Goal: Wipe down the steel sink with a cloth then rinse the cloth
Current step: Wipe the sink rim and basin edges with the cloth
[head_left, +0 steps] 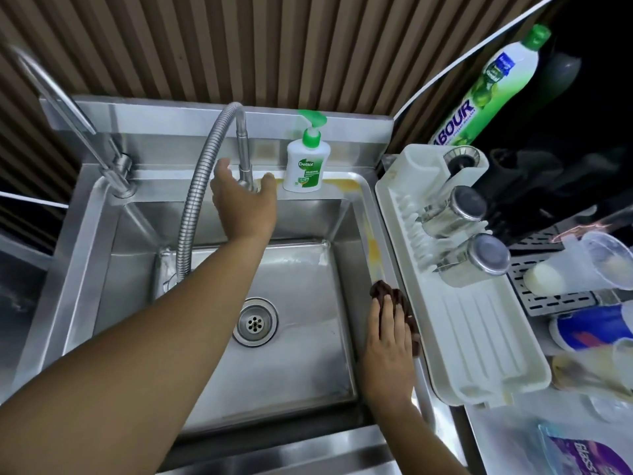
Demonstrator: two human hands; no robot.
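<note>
Because the brown cloth [383, 289] is a small, limp rag, it should weigh next to nothing and fold wherever it is pushed. It will do the work only where a palm bears down on it. It lies on the steel sink's [102, 269] side rim, right of the drain [255, 322] and a little nearer than it, touching the edge of the white dish drainer [479, 337]. The right hand [390, 341] lies flat on top, fingers [388, 313] straight and close together, pressing without gripping. The far end of the cloth pokes out bunched beyond the fingertips.

Flat pressure looks right for wiping, though polished steel is probably slick and the rag could skate or roll up under the hand. For rinsing, I would gather it from that bunched end into a fist, since a pinch at one corner would leave the rest dangling.

Further along the same rim, right of the drain and beyond it, a yellowish stain [373, 248] runs toward the back corner, so wiping looks unfinished.

Beyond the drain, the left hand [245, 204] reaches to the foot of the flexible tap [195, 207]. Its thumb is on one side of the upright stem and its fingers on the other. Whether they close on it I cannot tell. A Dettol pump bottle [307, 166] stands just right of that hand.
</note>
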